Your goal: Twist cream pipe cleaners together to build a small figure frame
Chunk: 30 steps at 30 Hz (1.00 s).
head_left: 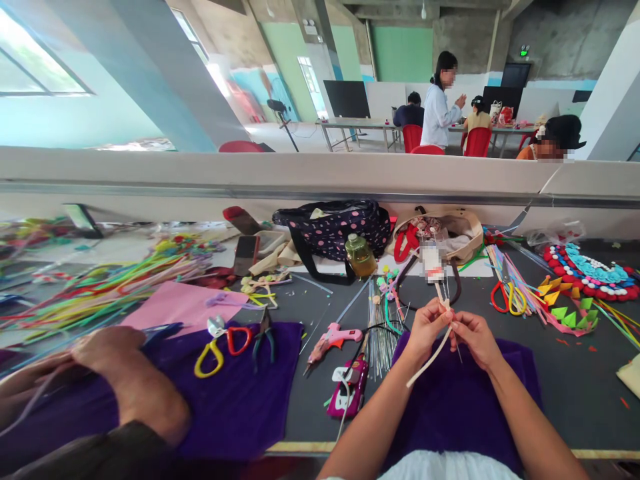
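Over a dark purple cloth (450, 413), my left hand (427, 327) and my right hand (473, 337) meet, both with fingers pinched together. Between them is a cream pipe cleaner (429, 363), one end trailing down past my left wrist. Thin wires (454, 283) stick up above my fingertips, beside a blurred-out patch. My left fingers grip the pipe cleaner near its upper part; the right fingers close on it at the same spot. A pink glue gun (333, 340) lies left of my forearm, next to a bundle of bare wires (380, 347).
At left, a co-worker's hands (107, 353) work over another purple cloth (240, 420) with scissors (213, 353) and pliers (264, 340). Ahead stand a bottle (360, 257) and a dotted bag (335, 230). More scissors (509, 298) and paper decorations (575, 313) lie at right.
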Tool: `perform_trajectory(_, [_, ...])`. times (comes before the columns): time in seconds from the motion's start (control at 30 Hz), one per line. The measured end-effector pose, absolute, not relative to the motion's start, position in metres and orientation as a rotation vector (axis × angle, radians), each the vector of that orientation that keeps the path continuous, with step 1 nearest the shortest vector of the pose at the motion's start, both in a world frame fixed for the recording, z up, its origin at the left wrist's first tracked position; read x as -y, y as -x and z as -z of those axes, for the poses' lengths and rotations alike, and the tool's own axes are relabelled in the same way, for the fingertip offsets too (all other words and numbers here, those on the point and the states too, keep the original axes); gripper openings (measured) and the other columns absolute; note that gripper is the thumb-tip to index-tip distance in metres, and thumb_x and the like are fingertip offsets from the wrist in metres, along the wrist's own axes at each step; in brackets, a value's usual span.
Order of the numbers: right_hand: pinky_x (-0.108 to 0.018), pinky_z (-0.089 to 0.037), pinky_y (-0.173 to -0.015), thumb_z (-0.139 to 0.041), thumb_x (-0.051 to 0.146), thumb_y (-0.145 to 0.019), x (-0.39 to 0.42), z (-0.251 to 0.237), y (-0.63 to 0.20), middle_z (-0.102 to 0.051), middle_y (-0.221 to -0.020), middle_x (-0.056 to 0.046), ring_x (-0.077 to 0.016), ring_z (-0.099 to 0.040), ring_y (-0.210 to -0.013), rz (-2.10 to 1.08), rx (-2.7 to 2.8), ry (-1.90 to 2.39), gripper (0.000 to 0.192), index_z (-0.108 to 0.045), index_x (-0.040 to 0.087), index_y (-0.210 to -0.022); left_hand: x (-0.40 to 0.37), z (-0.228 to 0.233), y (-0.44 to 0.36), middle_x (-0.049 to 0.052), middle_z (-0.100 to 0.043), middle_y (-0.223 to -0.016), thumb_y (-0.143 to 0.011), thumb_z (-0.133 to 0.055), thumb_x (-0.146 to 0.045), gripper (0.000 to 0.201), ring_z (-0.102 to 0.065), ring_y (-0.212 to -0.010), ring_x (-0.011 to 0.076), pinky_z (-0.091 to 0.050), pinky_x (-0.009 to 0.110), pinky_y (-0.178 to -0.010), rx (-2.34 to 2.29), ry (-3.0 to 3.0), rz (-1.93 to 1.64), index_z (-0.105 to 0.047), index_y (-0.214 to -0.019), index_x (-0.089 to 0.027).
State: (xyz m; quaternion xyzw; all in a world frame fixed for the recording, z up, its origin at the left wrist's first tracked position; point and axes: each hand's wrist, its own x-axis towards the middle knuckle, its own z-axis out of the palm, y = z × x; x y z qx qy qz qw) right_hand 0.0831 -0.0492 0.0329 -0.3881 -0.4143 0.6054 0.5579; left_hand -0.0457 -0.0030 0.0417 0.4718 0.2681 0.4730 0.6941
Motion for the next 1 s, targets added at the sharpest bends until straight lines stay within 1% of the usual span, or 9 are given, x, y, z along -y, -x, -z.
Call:
perform_trajectory(0.1, [-0.022,-0.051,-0.05,-0.066,0.037,-0.079,0.049,-0.035,-0.084,-0.061,-0.062,0.003,-0.0089,-0.057,-0.048,-1.312,1.096,0.988,0.021,-0.062,0.016,-0.075,0.004,-0.044,0.043,0.0,-0.05,-0.073,-0.069,-0.073,-0.037,0.028,-0.049,-0.054,0.0072,-0.042,0.02,-0.049,-0.616,-1.077,-1.094,-0.061,-0.062,-0.012])
perform_trajectory(0.2, [-0.021,-0.05,-0.049,-0.066,0.036,-0.079,0.049,-0.036,-0.084,-0.061,-0.061,0.003,-0.0082,-0.057,-0.047,-1.271,1.091,1.008,0.021,-0.063,0.016,-0.074,0.005,-0.047,0.043,0.0,-0.05,-0.07,-0.068,-0.074,-0.035,0.028,-0.051,-0.059,0.0082,-0.043,0.02,-0.054,-0.644,-1.096,-1.139,-0.061,-0.06,-0.012])
perform_trajectory(0.27, [-0.02,-0.049,-0.046,-0.067,0.035,-0.078,0.05,-0.035,-0.082,-0.059,-0.059,0.004,-0.0074,-0.054,-0.044,-1.347,0.99,0.944,0.02,-0.062,0.017,-0.072,0.004,-0.049,0.044,0.001,-0.052,-0.071,-0.07,-0.073,-0.034,0.025,-0.052,-0.062,0.0096,-0.043,0.022,-0.058,-0.63,-1.092,-1.112,-0.063,-0.062,-0.012])
perform_trajectory(0.37, [-0.018,-0.046,-0.04,-0.069,0.033,-0.076,0.051,-0.035,-0.078,-0.057,-0.054,0.005,-0.0061,-0.05,-0.038,-1.496,0.839,0.83,0.019,-0.062,0.016,-0.073,0.004,-0.05,0.047,0.004,-0.056,-0.075,-0.072,-0.071,-0.034,0.023,-0.054,-0.065,0.012,-0.044,0.025,-0.062,-0.551,-1.065,-0.998,-0.068,-0.071,-0.012])
perform_trajectory(0.5, [-0.015,-0.043,-0.035,-0.07,0.033,-0.076,0.053,-0.036,-0.075,-0.054,-0.05,0.005,-0.0047,-0.047,-0.034,-1.618,0.77,0.762,0.02,-0.063,0.014,-0.072,0.002,-0.051,0.05,0.005,-0.057,-0.079,-0.07,-0.073,-0.033,0.023,-0.054,-0.068,0.0125,-0.043,0.026,-0.065,-0.453,-1.009,-0.916,-0.07,-0.079,-0.012])
perform_trajectory(0.67, [-0.016,-0.045,-0.036,-0.071,0.032,-0.075,0.054,-0.036,-0.076,-0.055,-0.053,0.004,-0.0048,-0.048,-0.036,-1.612,0.759,0.771,0.02,-0.064,0.014,-0.072,0.0,-0.047,0.049,0.005,-0.058,-0.078,-0.068,-0.075,-0.029,0.017,-0.055,-0.075,0.0147,-0.043,0.028,-0.073,-0.453,-0.97,-0.959,-0.071,-0.072,-0.013])
perform_trajectory(0.83, [-0.017,-0.047,-0.038,-0.069,0.031,-0.077,0.053,-0.038,-0.076,-0.055,-0.054,0.005,-0.0055,-0.049,-0.038,-1.552,0.787,0.791,0.018,-0.063,0.015,-0.072,0.001,-0.046,0.046,0.004,-0.057,-0.076,-0.067,-0.076,-0.026,0.013,-0.055,-0.074,0.0135,-0.043,0.029,-0.075,-0.524,-0.943,-1.039,-0.071,-0.068,-0.014])
perform_trajectory(0.93, [-0.019,-0.048,-0.04,-0.069,0.032,-0.077,0.053,-0.039,-0.077,-0.056,-0.055,0.005,-0.0059,-0.05,-0.04,-1.522,0.822,0.806,0.018,-0.063,0.015,-0.073,0.004,-0.051,0.046,0.002,-0.054,-0.072,-0.066,-0.077,-0.027,0.014,-0.054,-0.07,0.0122,-0.043,0.028,-0.074,-0.57,-0.963,-1.073,-0.071,-0.066,-0.014])
perform_trajectory(1.0, [-0.02,-0.049,-0.042,-0.069,0.032,-0.078,0.053,-0.04,-0.079,-0.058,-0.057,0.004,-0.0065,-0.051,-0.041,-1.495,0.87,0.823,0.018,-0.063,0.016,-0.074,0.006,-0.055,0.046,0.001,-0.052,-0.07,-0.065,-0.077,-0.028,0.016,-0.053,-0.067,0.0111,-0.043,0.026,-0.069,-0.593,-0.969,-1.084,-0.07,-0.065,-0.014])
